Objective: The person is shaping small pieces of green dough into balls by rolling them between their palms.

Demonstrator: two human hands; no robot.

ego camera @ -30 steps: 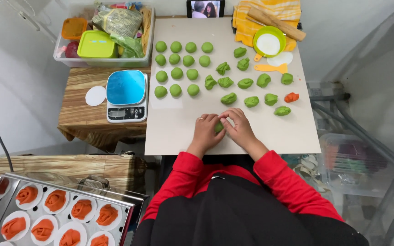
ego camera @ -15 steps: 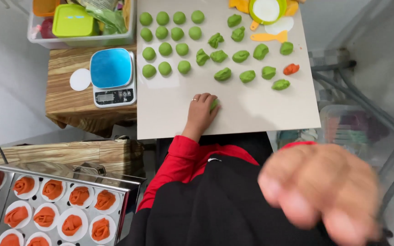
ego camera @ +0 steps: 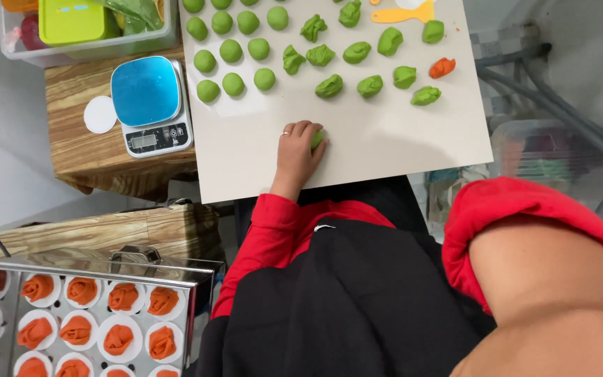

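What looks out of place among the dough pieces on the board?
One orange dough piece sits at the right end of the shaped green pieces; every other piece on the white board is green. The left hand covers one more green piece. Nothing looks spilled or damaged.

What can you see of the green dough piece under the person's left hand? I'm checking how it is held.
Only a small part of the green dough piece shows, peeking out at the right edge of the left hand. It looks soft, matte and bright green, like the other pieces further up. It lies on the pale work board, near its front edge. The fingers curl over it and cover most of it, so its full shape cannot be told. Nothing else touches it.
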